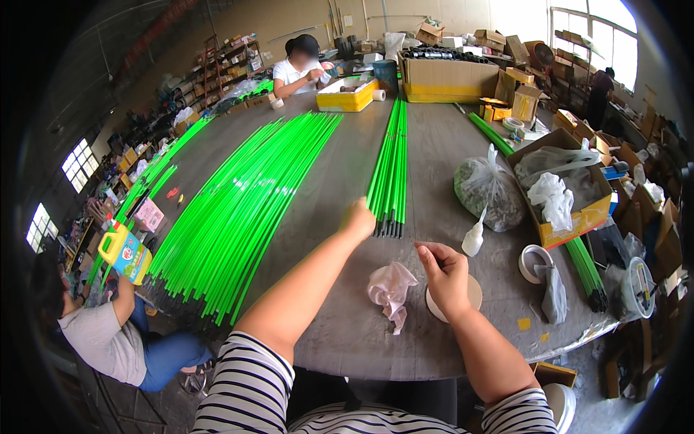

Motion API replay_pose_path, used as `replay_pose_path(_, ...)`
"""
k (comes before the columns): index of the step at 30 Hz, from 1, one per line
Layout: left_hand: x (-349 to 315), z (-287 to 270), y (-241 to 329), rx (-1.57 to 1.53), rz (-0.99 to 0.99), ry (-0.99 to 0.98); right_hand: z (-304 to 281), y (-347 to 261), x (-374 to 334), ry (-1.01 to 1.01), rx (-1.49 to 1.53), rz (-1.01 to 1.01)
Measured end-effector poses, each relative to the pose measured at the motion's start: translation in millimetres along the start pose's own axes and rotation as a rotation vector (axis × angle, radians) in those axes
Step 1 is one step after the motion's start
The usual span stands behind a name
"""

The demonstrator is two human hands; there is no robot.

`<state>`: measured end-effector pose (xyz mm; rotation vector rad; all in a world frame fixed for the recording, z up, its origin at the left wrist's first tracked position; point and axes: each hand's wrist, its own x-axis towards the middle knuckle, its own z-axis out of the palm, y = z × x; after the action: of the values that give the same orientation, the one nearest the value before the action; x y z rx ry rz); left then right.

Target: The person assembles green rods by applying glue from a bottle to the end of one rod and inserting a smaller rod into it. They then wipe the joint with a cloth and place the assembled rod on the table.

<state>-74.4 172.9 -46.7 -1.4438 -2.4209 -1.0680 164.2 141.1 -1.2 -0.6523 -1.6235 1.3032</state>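
Observation:
My left hand (358, 220) is closed at the left edge of a narrow bundle of thin green rods (391, 163), close to their black near ends. Whatever its fingers grip is hidden behind the hand. To the right of those ends, my right hand (446, 281) is held with thumb and forefinger pinched together; anything between them is too small to name. Under that hand lies a roll of tape (473, 293), partly covered. A crumpled pale pink cloth or paper (391, 286) rests between my forearms. The small white squeeze bottle (473, 237) stands beyond my right hand.
Many green rods (246, 195) cover the table's left side. On the right are a knotted plastic bag (490, 189), an open carton (578, 217) and another tape roll (533, 262). One person (108, 329) sits at left holding a yellow jug (124, 252); another (295, 72) sits across.

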Motion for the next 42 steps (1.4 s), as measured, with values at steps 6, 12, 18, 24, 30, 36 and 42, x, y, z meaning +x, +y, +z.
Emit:
replay_pose_path(6, 8.1, 6.6, 0.4, -0.013, 0.212, -0.117, 1.2, 5.1, 3.4, 0.054, -0.034, -0.074)
replay_pose_path(12, 10.0, -13.4, -5.6, -0.236, 0.22, -0.347, 1.6, 2.7, 4.3, 0.024, -0.017, -0.029)
replay_pose_path(18, 2.0, -26.0, -8.2, -0.133, 0.376, -0.437, 1.7, 7.1, 5.1, 0.009, -0.032, -0.039)
replay_pose_path(24, 2.6, -27.9, -9.1, -0.101, 0.359, -0.47, 1.7, 4.9, 4.0, -0.004, -0.071, -0.002)
replay_pose_path(30, 3.0, -22.6, -13.5, -0.067, 0.464, -0.349, 2.0, 1.8, 4.4, -0.006, -0.076, -0.002)
replay_pose_path(36, -1.9, -31.1, -4.2, 0.009, 0.465, -0.34, 3.5, 4.5, 3.9, -0.008, -0.066, -0.004)
replay_pose_path(42, -2.6, -65.4, -30.1, 0.226, 0.35, -0.222, -1.6, 12.3, 5.5, 0.0, -0.06, 0.004)
